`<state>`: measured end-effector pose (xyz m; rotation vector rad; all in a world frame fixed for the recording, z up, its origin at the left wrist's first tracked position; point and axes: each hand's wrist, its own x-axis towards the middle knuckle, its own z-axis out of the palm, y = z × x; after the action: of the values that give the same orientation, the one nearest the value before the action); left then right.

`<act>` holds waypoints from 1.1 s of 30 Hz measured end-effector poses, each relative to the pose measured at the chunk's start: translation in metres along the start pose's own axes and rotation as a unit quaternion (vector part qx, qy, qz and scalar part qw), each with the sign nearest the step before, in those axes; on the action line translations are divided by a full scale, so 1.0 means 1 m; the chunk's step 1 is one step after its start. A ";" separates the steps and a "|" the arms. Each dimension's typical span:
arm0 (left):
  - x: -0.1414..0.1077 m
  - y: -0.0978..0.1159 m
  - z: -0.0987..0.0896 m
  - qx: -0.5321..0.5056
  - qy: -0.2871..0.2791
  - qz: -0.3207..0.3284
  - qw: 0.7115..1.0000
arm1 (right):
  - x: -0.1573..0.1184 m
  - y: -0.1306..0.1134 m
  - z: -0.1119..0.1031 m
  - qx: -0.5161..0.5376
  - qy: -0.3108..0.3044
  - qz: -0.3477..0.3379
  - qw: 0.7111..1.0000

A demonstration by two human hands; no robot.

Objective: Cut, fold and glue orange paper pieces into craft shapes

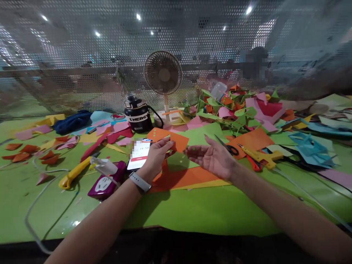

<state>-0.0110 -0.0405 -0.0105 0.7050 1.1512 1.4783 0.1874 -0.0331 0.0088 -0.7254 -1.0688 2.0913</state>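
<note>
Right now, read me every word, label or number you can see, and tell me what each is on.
"ENERGY": on the black bottle.
Possibly "19:58", blurred: on the phone screen.
Too small to read: the bottle's lower label and lid markings, and the phone's red band.

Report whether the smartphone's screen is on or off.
On: the smartphone, near the left hand, glows white, showing dark digits and a red bar.

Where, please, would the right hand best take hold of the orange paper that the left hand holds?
Probably by its right end, coming from the right: that flat edge of the orange paper sticks out beyond the left hand, towards the open right hand.
</note>
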 end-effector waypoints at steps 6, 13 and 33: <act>-0.017 -0.006 0.011 0.021 -0.048 -0.061 0.997 | -0.003 -0.007 0.001 -0.017 0.040 -0.121 0.992; -0.032 -0.013 0.021 0.020 -0.073 -0.108 0.991 | -0.001 -0.001 -0.004 -0.180 0.067 -0.112 0.975; -0.036 -0.015 0.023 0.033 -0.126 -0.070 0.989 | 0.015 0.010 -0.015 -0.242 0.141 -0.130 0.951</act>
<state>0.0242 -0.0695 -0.0109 0.8161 1.0357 1.2005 0.1861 -0.0188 -0.0101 -1.0186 -1.4392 1.4592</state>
